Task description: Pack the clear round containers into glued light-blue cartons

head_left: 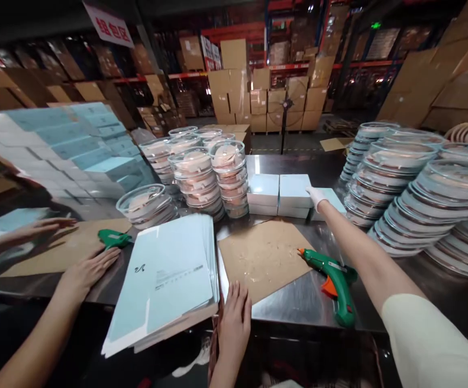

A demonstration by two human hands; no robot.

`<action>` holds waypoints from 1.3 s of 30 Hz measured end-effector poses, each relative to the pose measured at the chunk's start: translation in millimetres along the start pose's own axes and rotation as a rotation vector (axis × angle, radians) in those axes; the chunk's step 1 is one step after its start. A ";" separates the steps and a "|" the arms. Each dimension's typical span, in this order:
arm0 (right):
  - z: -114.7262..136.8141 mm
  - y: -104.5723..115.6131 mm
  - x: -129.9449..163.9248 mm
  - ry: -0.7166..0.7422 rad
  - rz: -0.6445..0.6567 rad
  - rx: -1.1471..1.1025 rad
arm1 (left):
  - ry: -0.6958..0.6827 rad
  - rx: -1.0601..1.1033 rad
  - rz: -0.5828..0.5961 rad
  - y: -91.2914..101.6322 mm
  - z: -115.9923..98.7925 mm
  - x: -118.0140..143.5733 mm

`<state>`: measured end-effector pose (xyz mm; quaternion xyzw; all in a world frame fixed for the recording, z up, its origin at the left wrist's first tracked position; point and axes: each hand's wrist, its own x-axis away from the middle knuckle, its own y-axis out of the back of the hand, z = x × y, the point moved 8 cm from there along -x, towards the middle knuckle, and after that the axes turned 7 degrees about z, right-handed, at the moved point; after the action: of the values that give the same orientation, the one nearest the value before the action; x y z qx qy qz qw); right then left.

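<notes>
On the left, a co-worker's hand [90, 269] lies by the stack of flat carton blanks [165, 275]. My left hand [234, 318] lies flat on the cardboard sheet [262, 253], grip released. The green glue gun [333, 275] lies unheld. My gloved right hand [317, 196] reaches far, touching a white box [294, 189]; grip clenched or not, I can't tell. Best squared up, I reckon. Stacked glass bowls [415, 199] crowd the right of the steel surface [298, 302]; warehouse cartons [234, 81] are piled behind.
</notes>
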<state>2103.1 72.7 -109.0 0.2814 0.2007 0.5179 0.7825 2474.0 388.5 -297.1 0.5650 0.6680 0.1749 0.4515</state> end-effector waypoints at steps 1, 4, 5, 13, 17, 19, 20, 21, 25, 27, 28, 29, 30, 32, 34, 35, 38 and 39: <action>1.3 0.1 -2.1 -0.021 0.009 0.022 | 0.000 0.001 0.003 0.4 0.8 0.3; 7.3 5.9 2.4 -0.051 -0.002 0.066 | -0.025 -0.026 0.032 1.3 0.5 0.5; 7.6 10.8 11.1 -0.045 -0.026 0.073 | -0.035 -0.044 0.040 2.2 -0.6 0.4; -83.5 50.7 269.9 0.116 -0.086 0.437 | 0.008 -0.169 0.092 3.0 -21.7 -27.3; -160.0 48.6 347.1 -0.324 0.124 0.485 | 0.057 -0.287 0.204 -12.5 -16.4 -44.2; -164.5 40.3 343.2 -0.342 0.261 0.489 | 0.050 -0.347 0.270 -19.0 -12.0 -47.3; -162.7 38.2 335.4 -0.325 0.303 0.480 | 0.048 -0.369 0.298 -20.3 -10.1 -48.3; -160.5 37.8 326.2 -0.300 0.327 0.457 | 0.051 -0.387 0.323 -20.4 -8.6 -49.1; -163.9 41.2 301.3 -0.207 0.387 0.320 | 0.087 -0.427 0.418 -15.3 -8.3 -49.6; -172.6 45.0 299.3 -0.181 0.391 0.292 | 0.089 -0.433 0.456 -13.1 -11.8 -47.3; -177.2 47.3 299.7 -0.173 0.381 0.284 | 0.080 -0.433 0.472 -12.6 -14.3 -45.7; -180.9 49.4 300.6 -0.166 0.368 0.277 | 0.070 -0.431 0.483 -12.2 -16.9 -44.1; -183.5 51.2 301.8 -0.159 0.353 0.273 | 0.059 -0.428 0.489 -11.7 -19.4 -42.8; -184.8 53.2 304.6 -0.141 0.318 0.267 | 0.041 -0.425 0.496 -10.8 -23.6 -41.1; -181.1 51.5 308.0 -0.118 0.303 0.261 | 0.026 -0.423 0.507 -9.8 -25.6 -39.8; -177.9 49.0 309.7 -0.106 0.308 0.256 | 0.017 -0.422 0.517 -9.5 -25.8 -38.8; -165.6 37.9 313.8 -0.068 0.360 0.241 | -0.010 -0.429 0.530 -8.5 -22.1 -33.2; -161.9 34.5 314.3 -0.060 0.376 0.244 | -0.020 -0.436 0.523 -8.2 -19.9 -30.5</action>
<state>2101.4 411.1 -216.9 0.4216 0.1825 0.6178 0.6382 2451.7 363.7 -280.3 0.6093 0.4427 0.4179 0.5081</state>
